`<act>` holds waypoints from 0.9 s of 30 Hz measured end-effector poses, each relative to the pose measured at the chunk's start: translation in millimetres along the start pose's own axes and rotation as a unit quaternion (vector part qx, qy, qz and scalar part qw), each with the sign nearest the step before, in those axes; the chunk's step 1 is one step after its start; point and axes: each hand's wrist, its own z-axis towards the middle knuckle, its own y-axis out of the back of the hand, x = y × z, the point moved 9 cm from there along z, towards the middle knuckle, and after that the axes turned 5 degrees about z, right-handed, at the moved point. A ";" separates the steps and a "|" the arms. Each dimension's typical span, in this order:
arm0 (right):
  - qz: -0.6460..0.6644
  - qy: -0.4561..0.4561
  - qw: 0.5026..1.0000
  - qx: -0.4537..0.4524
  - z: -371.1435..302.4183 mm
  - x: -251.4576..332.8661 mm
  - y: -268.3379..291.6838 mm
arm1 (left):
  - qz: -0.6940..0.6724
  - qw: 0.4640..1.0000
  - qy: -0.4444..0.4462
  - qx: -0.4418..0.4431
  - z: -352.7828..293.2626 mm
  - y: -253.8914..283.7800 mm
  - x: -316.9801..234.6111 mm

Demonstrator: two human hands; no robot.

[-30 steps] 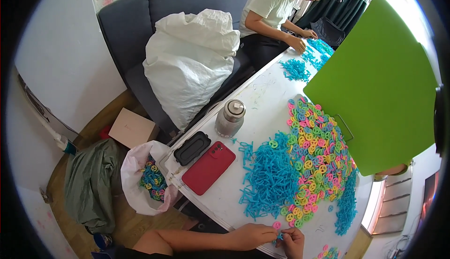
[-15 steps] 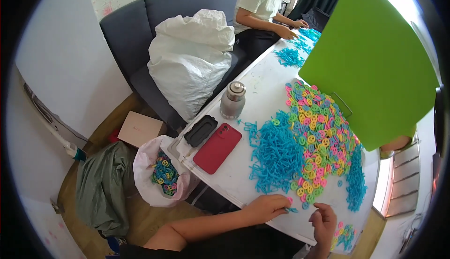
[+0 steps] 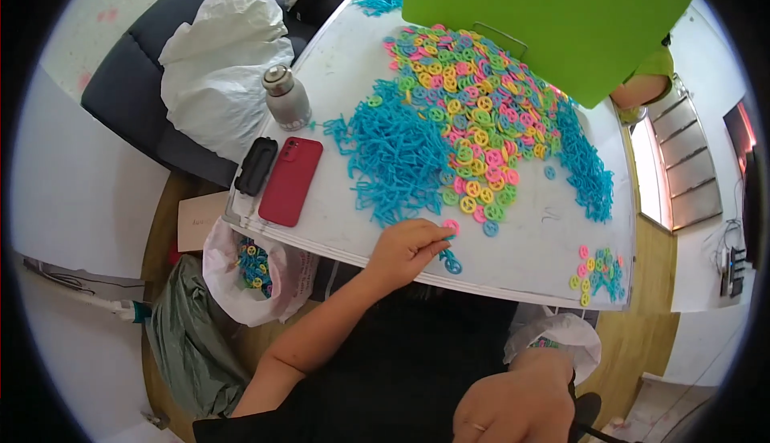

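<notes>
At the near edge of the white table, my left hand pinches a small blue plastic piece, which has a round blue part at its lower end. A pink ring-shaped piece lies just beyond the fingertips. My right hand is low in the picture, close to my body and off the table; its back shows, but its fingers are hidden. Ahead of my left hand spreads a heap of blue plastic clips. Beside it is a large pile of small pink, yellow, green and blue discs.
A grey bottle, a black case and a red phone occupy the table's left. A green panel rises behind the piles. Open bags of pieces hang below: a white bag and a clear bag. Other people sit around the table.
My right hand has left the table edge and come down toward my body. My left hand still pinches at the table edge. The view has swung right and down.
</notes>
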 end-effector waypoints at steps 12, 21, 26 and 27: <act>-0.135 0.030 0.981 0.133 -55.1 47.8 4.2 | -0.023 0.994 0.105 -0.017 -9.8 7.1 15.0; -0.715 -0.295 0.510 -0.376 -194.1 95.0 223.9 | -0.223 0.940 0.255 -0.043 -14.2 -3.5 42.2; -0.580 -0.333 0.587 -0.457 -226.8 63.3 251.9 | -0.254 0.925 0.276 -0.059 1.2 -7.8 43.0; -0.591 -0.339 0.585 -0.440 -223.0 57.6 250.9 | -0.258 0.926 0.270 -0.057 6.0 -9.9 42.2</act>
